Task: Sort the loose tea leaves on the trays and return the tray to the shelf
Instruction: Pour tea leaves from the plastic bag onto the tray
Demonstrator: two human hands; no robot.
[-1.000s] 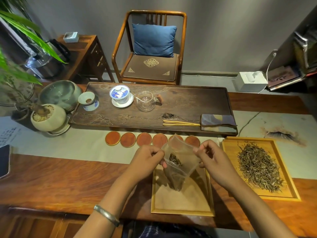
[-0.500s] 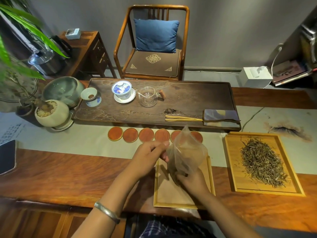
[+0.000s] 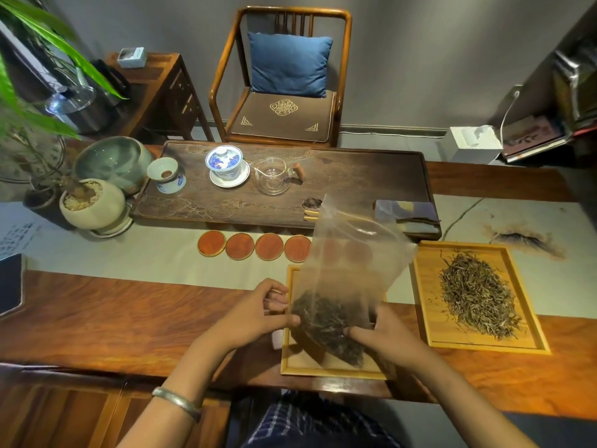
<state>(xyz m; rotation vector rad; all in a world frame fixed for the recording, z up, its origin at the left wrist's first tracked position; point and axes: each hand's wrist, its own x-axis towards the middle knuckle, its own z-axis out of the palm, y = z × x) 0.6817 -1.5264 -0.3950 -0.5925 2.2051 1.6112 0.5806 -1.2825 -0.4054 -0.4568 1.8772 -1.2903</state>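
Tea leaves (image 3: 326, 324) in plastic bag (image 3: 349, 263), both hands gripping it, left hand (image 3: 258, 313), right hand (image 3: 387, 334), over tray (image 3: 286, 357)

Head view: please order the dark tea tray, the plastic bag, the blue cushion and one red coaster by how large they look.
1. dark tea tray
2. plastic bag, though nearer the camera
3. blue cushion
4. red coaster

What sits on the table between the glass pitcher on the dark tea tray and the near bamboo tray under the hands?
In the head view, a row of round red coasters lies on the pale runner between the glass pitcher and the near bamboo tray; the plastic bag covers some.
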